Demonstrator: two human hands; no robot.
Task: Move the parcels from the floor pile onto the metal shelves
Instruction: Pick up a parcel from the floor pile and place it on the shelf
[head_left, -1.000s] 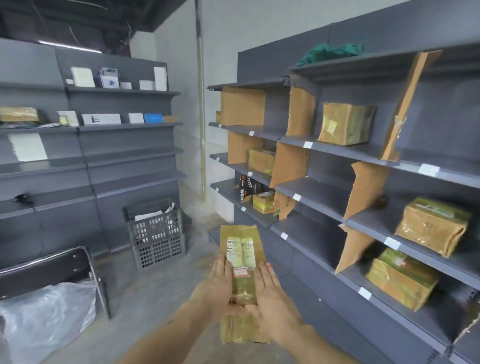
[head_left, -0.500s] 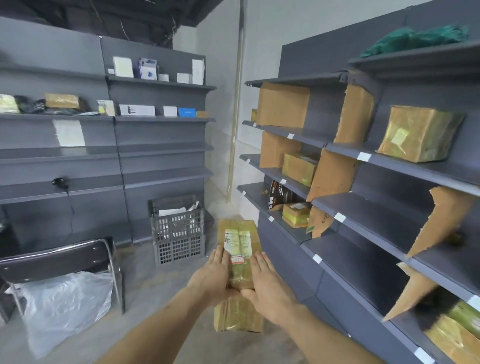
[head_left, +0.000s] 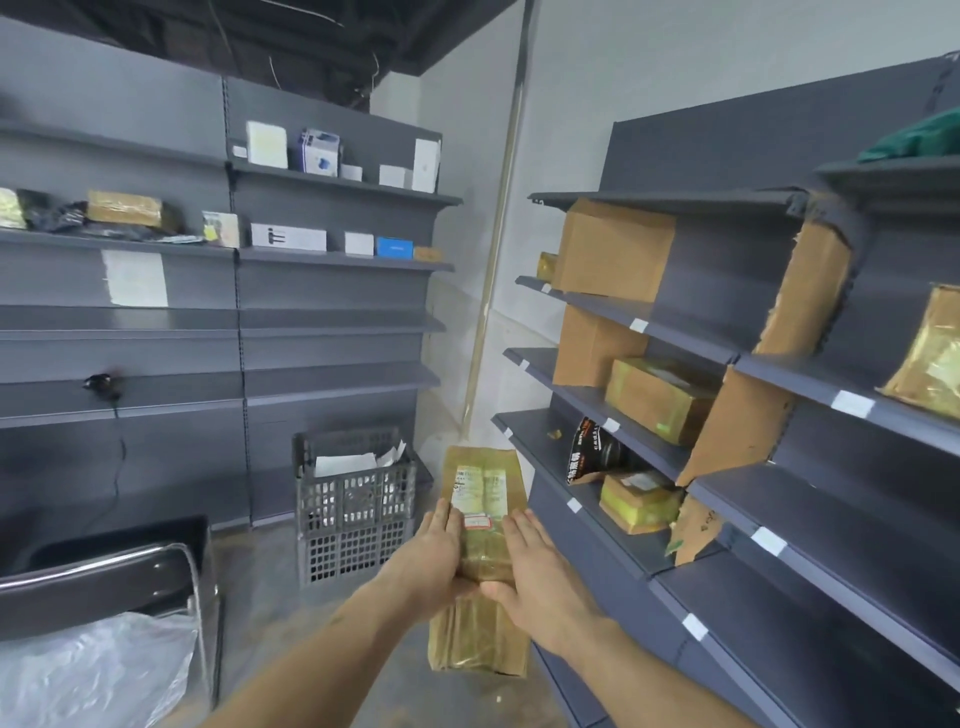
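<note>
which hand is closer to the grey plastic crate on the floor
Left. The left hand holds the left side of the taped parcel, the side facing the grey crate. The right hand holds the parcel's far side, toward the right-hand shelves.

Left forearm (head_left: 322, 644): bare to frame edge; no sleeve, no watch, no band visible.
Right forearm (head_left: 639, 670): bare likewise; no sleeve visible.
Left hand (head_left: 434, 558): ungloved, no rings visible.
Right hand (head_left: 540, 577): ungloved, no rings visible.
</note>
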